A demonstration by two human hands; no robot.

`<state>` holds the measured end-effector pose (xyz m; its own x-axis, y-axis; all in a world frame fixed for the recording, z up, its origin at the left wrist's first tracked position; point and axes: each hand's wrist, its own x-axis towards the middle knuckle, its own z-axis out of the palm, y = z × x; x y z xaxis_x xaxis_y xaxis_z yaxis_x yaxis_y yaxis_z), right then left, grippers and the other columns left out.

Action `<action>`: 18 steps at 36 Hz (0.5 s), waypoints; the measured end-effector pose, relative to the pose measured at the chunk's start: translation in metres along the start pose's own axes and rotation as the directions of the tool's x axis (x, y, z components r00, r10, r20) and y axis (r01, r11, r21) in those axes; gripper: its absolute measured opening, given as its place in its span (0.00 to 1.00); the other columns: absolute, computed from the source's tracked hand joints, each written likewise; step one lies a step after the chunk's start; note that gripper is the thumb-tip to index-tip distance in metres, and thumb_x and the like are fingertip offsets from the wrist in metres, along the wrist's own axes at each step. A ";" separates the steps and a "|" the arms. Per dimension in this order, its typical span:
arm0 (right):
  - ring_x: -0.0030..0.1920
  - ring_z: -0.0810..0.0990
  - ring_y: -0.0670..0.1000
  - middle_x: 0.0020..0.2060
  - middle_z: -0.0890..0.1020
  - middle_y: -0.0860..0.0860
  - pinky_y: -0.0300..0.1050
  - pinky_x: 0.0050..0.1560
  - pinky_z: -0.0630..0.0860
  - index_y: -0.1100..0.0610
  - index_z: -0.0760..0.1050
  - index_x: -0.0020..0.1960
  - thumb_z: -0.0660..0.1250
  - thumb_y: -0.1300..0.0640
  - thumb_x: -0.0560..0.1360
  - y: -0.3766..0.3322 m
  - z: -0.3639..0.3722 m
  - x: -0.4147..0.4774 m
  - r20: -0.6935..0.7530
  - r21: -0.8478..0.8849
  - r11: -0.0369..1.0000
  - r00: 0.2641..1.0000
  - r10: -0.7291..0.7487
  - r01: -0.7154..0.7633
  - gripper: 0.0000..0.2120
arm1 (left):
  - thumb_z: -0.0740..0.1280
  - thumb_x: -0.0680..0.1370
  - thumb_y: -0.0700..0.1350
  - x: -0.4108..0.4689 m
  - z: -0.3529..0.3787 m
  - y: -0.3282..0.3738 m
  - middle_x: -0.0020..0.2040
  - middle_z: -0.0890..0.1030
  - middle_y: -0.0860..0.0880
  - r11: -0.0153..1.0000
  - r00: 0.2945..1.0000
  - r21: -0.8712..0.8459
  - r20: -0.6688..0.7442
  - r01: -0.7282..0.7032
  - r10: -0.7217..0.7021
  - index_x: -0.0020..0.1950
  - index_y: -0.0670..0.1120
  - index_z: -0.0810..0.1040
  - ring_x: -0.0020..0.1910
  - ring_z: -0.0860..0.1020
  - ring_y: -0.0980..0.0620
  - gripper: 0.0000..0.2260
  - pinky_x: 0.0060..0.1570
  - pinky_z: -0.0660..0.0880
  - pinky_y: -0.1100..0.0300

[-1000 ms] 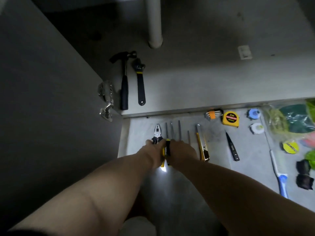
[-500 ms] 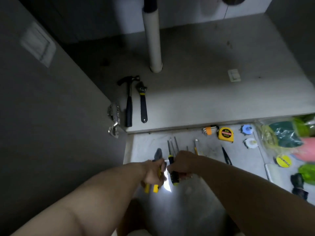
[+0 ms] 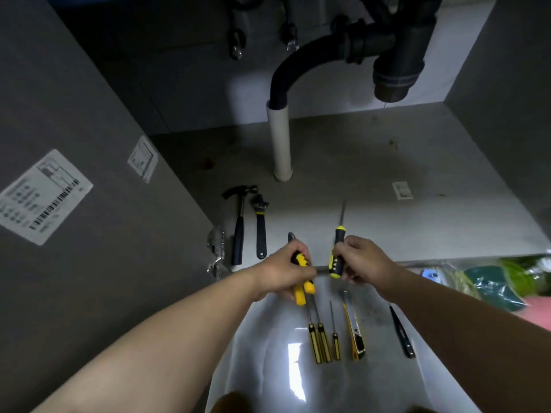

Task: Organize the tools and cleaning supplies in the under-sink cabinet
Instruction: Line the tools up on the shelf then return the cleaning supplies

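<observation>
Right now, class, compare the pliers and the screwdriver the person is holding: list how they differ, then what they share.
The pliers are in the left hand; the screwdriver is in the right hand. The pliers have two yellow handles and a short nose; the screwdriver has one black-and-yellow handle and a long thin shaft. Both are held up, tips pointing into the cabinet.
</observation>
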<state>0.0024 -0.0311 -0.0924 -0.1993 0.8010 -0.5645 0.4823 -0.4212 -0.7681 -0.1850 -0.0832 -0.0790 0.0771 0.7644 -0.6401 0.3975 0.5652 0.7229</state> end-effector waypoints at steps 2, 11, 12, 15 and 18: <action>0.28 0.77 0.56 0.31 0.80 0.58 0.39 0.25 0.69 0.58 0.72 0.44 0.64 0.55 0.78 0.006 0.004 0.008 -0.047 0.033 0.999 0.999 0.011 -0.010 0.07 | 0.71 0.74 0.46 0.011 -0.001 0.004 0.46 0.80 0.45 0.996 0.990 0.083 -0.135 -0.041 0.052 0.55 0.52 0.72 0.40 0.83 0.47 0.13 0.42 0.84 0.47; 0.28 0.81 0.57 0.37 0.82 0.57 0.49 0.30 0.79 0.61 0.72 0.47 0.67 0.53 0.77 0.016 0.018 0.038 -0.158 -0.064 0.998 0.987 -0.025 0.015 0.11 | 0.69 0.75 0.49 0.059 -0.017 0.008 0.61 0.72 0.40 0.759 0.930 0.629 -0.357 0.170 0.087 0.66 0.54 0.70 0.56 0.76 0.40 0.20 0.52 0.75 0.54; 0.29 0.82 0.58 0.37 0.82 0.57 0.52 0.33 0.81 0.59 0.72 0.47 0.67 0.53 0.77 0.015 0.019 0.041 -0.157 -0.091 0.996 0.987 -0.037 0.023 0.09 | 0.68 0.76 0.48 0.063 -0.017 0.008 0.63 0.71 0.38 0.712 0.926 0.677 -0.364 0.188 0.102 0.69 0.53 0.68 0.58 0.75 0.39 0.22 0.52 0.74 0.53; 0.37 0.84 0.61 0.39 0.82 0.57 0.59 0.42 0.83 0.57 0.72 0.48 0.66 0.51 0.79 0.015 0.023 0.051 -0.141 -0.197 0.980 0.987 -0.071 0.043 0.09 | 0.66 0.79 0.45 0.073 -0.017 0.008 0.65 0.70 0.37 0.625 0.921 0.752 -0.366 0.209 0.132 0.74 0.50 0.66 0.61 0.74 0.38 0.24 0.55 0.75 0.49; 0.42 0.83 0.60 0.42 0.82 0.57 0.59 0.46 0.82 0.56 0.72 0.50 0.66 0.49 0.79 0.015 0.028 0.064 -0.139 -0.281 0.958 0.986 -0.094 0.051 0.10 | 0.66 0.80 0.46 0.082 -0.017 0.006 0.66 0.71 0.38 0.640 0.919 0.743 -0.368 0.197 0.143 0.74 0.50 0.67 0.62 0.74 0.39 0.23 0.55 0.76 0.49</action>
<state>-0.0270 0.0019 -0.1482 -0.1231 0.8883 -0.4425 0.6914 -0.2431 -0.6804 -0.1917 -0.0119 -0.1229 -0.2084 0.8974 -0.3889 0.9487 0.2821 0.1426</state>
